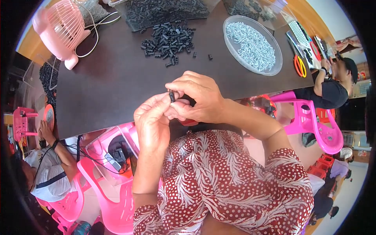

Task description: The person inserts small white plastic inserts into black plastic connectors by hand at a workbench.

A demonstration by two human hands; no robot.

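Observation:
Between the fingertips of both hands is a small black plastic part [172,96], held just over the near edge of the dark table. My left hand [153,113] pinches it from the left with thumb and fingers. From the other side my right hand [201,96] closes on it, thumb and fingertips pressed to it. Beyond the hands lies a loose pile of similar black parts [166,41], with a single black part [210,57] off to its right. A round clear tub [279,58] of small silvery metal pieces stands to the right of the pile.
Across the back stands a clear bin [135,23] of black parts. A pink fan [58,29] with a white cord is at the back left. Orange-handled scissors [300,66] lie at the right edge. Other people sit left and right, near pink chairs [113,199].

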